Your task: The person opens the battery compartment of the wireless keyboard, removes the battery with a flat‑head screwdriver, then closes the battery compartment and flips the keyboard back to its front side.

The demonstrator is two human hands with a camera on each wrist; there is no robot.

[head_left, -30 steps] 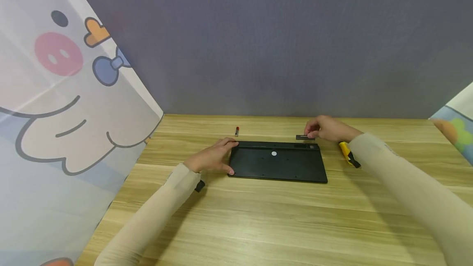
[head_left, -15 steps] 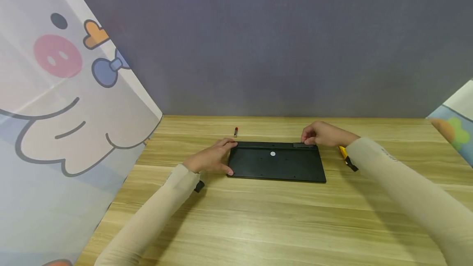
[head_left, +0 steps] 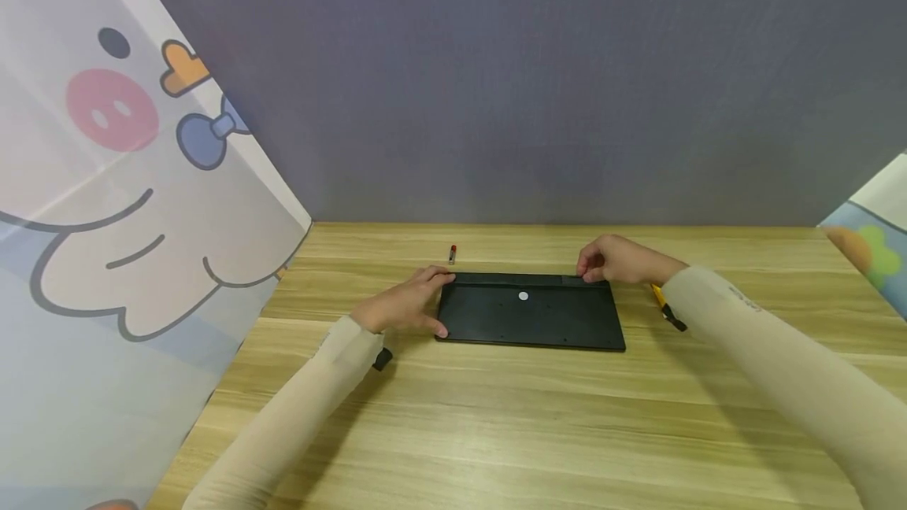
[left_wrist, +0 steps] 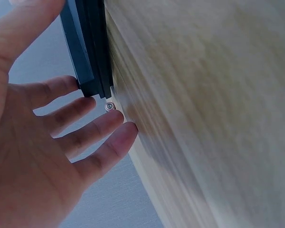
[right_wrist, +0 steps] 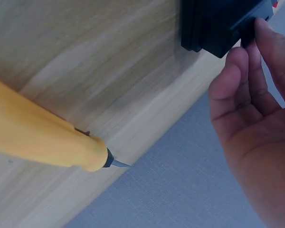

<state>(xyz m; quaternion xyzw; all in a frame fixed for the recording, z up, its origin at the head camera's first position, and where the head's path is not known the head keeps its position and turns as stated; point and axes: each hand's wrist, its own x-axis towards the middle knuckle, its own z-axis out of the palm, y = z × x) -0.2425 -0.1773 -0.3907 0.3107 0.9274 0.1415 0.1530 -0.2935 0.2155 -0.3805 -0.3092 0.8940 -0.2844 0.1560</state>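
Observation:
A black keyboard (head_left: 531,323) lies face down on the table, its raised strip along the far edge. My left hand (head_left: 407,304) spans its left end, thumb at the near corner and fingers at the far corner. In the left wrist view those fingers (left_wrist: 107,127) are mostly straight, some touching the keyboard's end. My right hand (head_left: 618,260) pinches a small black battery cover (head_left: 571,281) at the right part of the raised strip. Fingers partly hide this cover, so I cannot tell if it lies flush. The right wrist view shows the thumb against the black edge.
A small battery (head_left: 453,255) with a red end lies behind the keyboard's left corner. Right of the keyboard, partly under the right forearm, is a yellow-handled tool (right_wrist: 42,130) with a pointed metal tip. A grey panel (head_left: 538,101) rises behind the wooden table (head_left: 482,423).
My right hand has brought the battery cover from behind the keyboard down onto the strip's right part, over the compartment. My left hand stays at the left end.

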